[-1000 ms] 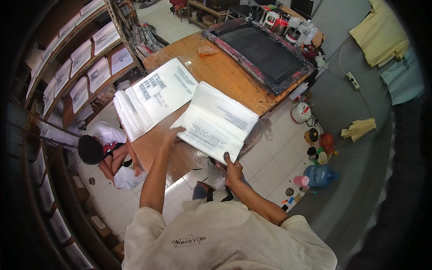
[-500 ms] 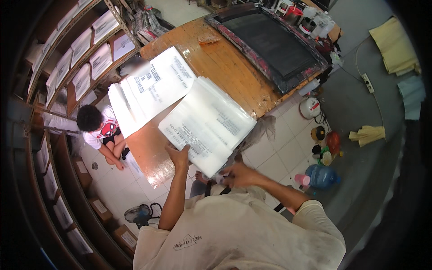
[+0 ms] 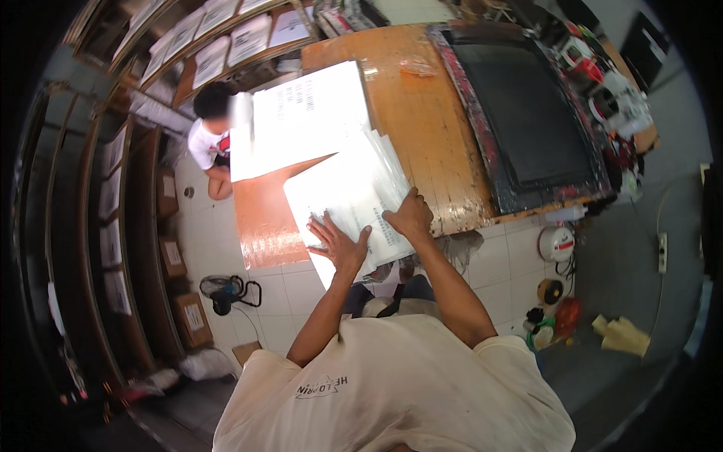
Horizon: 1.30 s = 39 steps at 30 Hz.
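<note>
A loose stack of rectangular white sheets (image 3: 346,181) overhangs the near edge of the orange-brown wooden counter (image 3: 407,105). The left hand (image 3: 341,247), its grip released, lies spread on top; the right hand (image 3: 412,217) grasps its right side.

Both bare arms stretch forward, the left forearm (image 3: 324,320) and the right forearm (image 3: 449,280) slanting in toward each other as they go. I see the left hand (image 3: 343,250) laid palm down, its fingers fanned apart and the thumb angled out toward its partner. The right hand (image 3: 411,218) sits slightly farther forward, fingers bent, thumb pointing across to the left. The hands are near each other, not touching; the right fingertips I can't make out
</note>
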Tool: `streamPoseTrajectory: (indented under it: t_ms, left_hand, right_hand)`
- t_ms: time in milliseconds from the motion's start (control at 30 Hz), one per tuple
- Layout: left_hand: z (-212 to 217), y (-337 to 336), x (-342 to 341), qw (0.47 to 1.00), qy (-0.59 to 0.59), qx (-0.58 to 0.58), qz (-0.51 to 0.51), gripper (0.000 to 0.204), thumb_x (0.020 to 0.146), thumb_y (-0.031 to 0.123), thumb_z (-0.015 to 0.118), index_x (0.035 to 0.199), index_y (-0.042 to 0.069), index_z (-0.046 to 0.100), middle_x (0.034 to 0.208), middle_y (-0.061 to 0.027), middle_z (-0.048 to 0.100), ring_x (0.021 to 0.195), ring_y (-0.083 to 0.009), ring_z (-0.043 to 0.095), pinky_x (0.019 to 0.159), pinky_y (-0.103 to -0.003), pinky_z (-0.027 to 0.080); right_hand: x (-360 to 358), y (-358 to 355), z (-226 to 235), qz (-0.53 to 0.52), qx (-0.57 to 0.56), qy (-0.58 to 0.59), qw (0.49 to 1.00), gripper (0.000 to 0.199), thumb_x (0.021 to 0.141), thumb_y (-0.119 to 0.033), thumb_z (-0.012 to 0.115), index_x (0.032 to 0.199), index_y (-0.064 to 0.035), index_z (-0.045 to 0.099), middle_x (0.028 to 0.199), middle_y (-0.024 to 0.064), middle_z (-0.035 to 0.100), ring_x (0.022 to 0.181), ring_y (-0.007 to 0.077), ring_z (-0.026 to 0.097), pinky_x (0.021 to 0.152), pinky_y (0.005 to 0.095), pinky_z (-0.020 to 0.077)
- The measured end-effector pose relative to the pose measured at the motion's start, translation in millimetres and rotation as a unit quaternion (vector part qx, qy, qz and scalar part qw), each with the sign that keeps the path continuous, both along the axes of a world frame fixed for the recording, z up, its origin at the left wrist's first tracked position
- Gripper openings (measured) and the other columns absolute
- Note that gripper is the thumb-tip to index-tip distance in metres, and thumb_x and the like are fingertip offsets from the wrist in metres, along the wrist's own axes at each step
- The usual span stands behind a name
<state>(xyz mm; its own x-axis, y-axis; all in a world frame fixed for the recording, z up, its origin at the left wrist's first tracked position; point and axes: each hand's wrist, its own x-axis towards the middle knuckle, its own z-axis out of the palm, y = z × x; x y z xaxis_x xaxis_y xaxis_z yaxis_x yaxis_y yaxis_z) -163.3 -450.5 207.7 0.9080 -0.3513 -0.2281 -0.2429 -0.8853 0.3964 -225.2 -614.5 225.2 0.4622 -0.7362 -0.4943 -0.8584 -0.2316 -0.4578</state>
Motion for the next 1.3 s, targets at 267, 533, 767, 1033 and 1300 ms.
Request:
streamPoseTrajectory:
  t_ms: [267,533,767,1033,1300]
  left_hand:
    - [0,39,16,0.997,-0.054,0.054,-0.005,0.097,0.082,0.021,0.066,0.158,0.007,0.008,0.163,-0.0241,0.009,0.151,-0.0395,0.010,0.115,-0.064,0.021]
    - [-25,183,114,0.957,0.139,-0.192,0.169,0.071,0.094,0.030,0.055,0.152,0.002,0.024,0.137,-0.0232,0.052,0.118,-0.0351,0.059,0.088,-0.044,0.057]
    - [13,169,130,0.885,0.272,-0.317,0.208,0.066,0.087,0.032,0.073,0.138,-0.002,0.048,0.128,-0.0197,0.061,0.108,-0.0302,0.066,0.088,-0.039,0.059]
    - [-5,166,140,0.909,0.261,-0.278,0.166,0.042,0.088,0.014,0.071,0.122,-0.009,0.061,0.107,-0.0215,0.070,0.089,-0.0276,0.071,0.079,-0.039,0.059]
    - [4,177,175,0.761,0.470,-0.393,0.214,0.049,0.090,0.014,0.066,0.130,-0.010,0.053,0.120,-0.0213,0.065,0.098,-0.0297,0.069,0.086,-0.037,0.058]
  right_hand:
    - [-2,1,-12,0.033,-0.029,-0.021,0.999,0.067,0.069,-0.030,0.078,0.118,0.0065,0.049,0.115,0.0252,0.059,0.105,0.0398,0.062,0.089,0.0488,0.0536]
    - [-1,-6,2,0.080,0.018,-0.047,0.996,0.102,0.066,-0.047,0.084,0.137,0.0087,0.038,0.121,0.0287,0.061,0.109,0.0401,0.064,0.091,0.0446,0.0534]
    - [1,-38,-20,0.030,0.174,-0.156,0.972,0.102,0.058,-0.036,0.092,0.137,0.0068,0.044,0.126,0.0259,0.063,0.112,0.0351,0.065,0.097,0.0382,0.0507]
    - [-2,-21,-12,-0.043,0.299,-0.236,0.924,0.090,0.061,-0.024,0.091,0.135,0.0057,0.049,0.124,0.0230,0.064,0.114,0.0333,0.064,0.100,0.0375,0.0487]
    - [5,-11,2,0.013,0.200,-0.218,0.955,0.083,0.067,-0.016,0.089,0.137,0.0027,0.050,0.122,0.0192,0.066,0.107,0.0289,0.066,0.093,0.0376,0.0520]
